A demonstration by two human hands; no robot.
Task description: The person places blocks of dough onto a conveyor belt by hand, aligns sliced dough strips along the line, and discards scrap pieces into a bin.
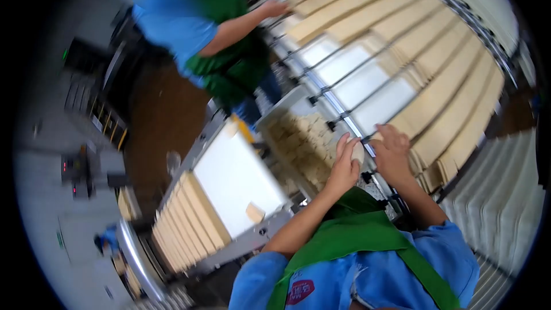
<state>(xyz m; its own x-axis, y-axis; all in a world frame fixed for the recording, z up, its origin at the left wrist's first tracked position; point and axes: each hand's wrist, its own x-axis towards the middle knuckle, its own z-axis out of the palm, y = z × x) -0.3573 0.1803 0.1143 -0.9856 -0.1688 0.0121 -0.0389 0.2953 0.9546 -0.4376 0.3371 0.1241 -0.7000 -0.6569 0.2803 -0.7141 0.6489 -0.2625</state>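
My left hand is closed on a pale, rounded flat piece, beside the rim of a grey bin. Many broken pale pieces lie inside that bin. Just to the right, my right hand is over the metal edge rail of the conveyor, its bent fingers apart near the ends of long cream-coloured strips. Blur hides whether its fingertips touch a strip.
Thin dark bars cross the white belt among the strips. A co-worker in a green apron reaches over the far end. To the left, a second white conveyor carries more strips and a loose fragment.
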